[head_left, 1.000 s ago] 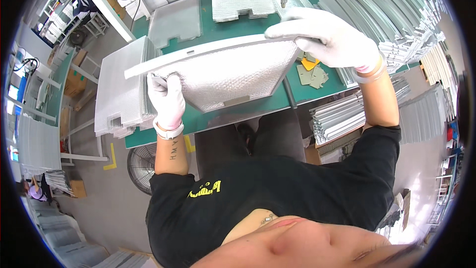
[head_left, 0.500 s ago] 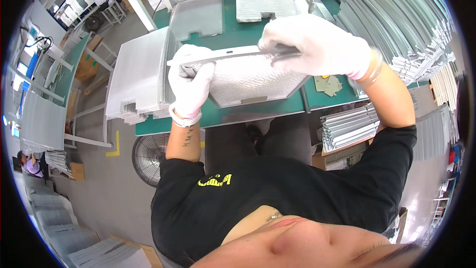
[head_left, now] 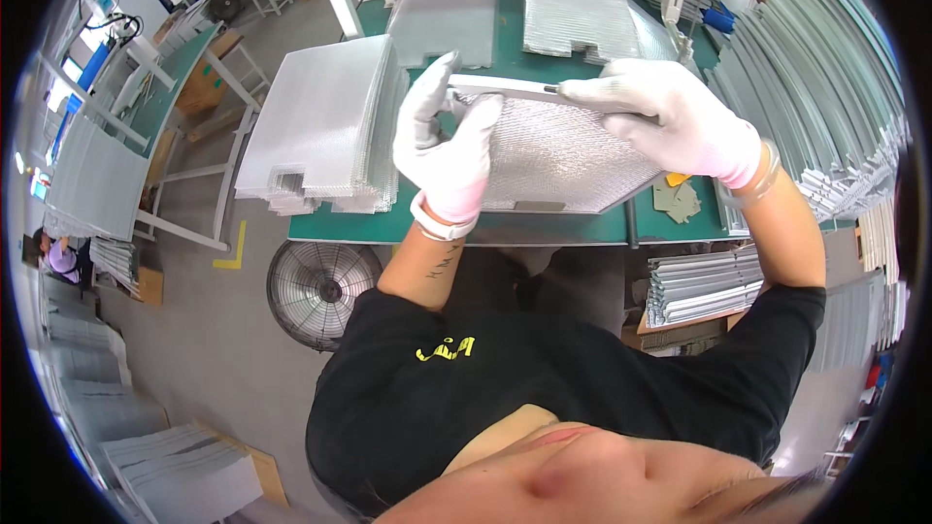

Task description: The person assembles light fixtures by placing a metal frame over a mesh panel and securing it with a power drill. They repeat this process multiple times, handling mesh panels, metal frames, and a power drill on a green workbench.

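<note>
A silvery mesh filter panel (head_left: 563, 155) is tilted in front of me above the green workbench, with a pale metal frame strip (head_left: 500, 87) along its upper edge. My right hand (head_left: 684, 121), in a white glove, grips the strip and the panel's upper right part. At the strip's left end is my gloved left hand (head_left: 442, 155), its thumb and fingers apart with green bench showing between them. Whether its fingertips touch the strip, I cannot tell. A small dark tab (head_left: 540, 206) sits on the panel's lower edge.
Stacked mesh sheets (head_left: 316, 121) stand left on the green bench (head_left: 364, 226), with more mesh stacks (head_left: 578, 15) behind. Long metal strips (head_left: 815, 68) are piled at right. Small flat plates (head_left: 677, 200) lie near the front edge. A floor fan (head_left: 328, 291) stands below.
My left hand has loosened from the strip's left end, its fingers now spread upward. In the picture, the panel, both hands and the bench have shifted right.
</note>
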`<state>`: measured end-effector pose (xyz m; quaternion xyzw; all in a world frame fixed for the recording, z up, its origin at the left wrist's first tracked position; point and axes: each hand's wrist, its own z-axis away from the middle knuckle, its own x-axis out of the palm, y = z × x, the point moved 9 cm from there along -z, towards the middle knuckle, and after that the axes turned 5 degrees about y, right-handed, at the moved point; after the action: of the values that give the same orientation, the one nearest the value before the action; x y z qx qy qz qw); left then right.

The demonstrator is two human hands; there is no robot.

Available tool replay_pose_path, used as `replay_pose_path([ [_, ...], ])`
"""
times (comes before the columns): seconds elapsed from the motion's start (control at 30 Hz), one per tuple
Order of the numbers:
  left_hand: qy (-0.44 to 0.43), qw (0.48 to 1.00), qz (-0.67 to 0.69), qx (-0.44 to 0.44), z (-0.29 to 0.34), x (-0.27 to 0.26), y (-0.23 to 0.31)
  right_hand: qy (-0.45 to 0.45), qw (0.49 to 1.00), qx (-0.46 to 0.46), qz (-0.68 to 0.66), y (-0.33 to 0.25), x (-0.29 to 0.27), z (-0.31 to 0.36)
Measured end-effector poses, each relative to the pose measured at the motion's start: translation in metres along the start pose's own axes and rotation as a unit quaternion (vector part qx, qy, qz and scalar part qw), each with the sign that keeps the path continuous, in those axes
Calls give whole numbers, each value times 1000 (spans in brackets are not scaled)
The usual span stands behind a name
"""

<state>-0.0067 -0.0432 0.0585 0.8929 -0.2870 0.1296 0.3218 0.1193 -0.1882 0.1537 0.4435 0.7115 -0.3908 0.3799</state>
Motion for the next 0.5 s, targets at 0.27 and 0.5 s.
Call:
replay_pose_path([
  [0.27,-6,999,19,-27,6,-9,-18,-12,1000,22,-15,1,3,-6],
  [0.5,-18,999,4,-39,4,-10,-23,-3,1000,24,-20,7,3,-8],
])
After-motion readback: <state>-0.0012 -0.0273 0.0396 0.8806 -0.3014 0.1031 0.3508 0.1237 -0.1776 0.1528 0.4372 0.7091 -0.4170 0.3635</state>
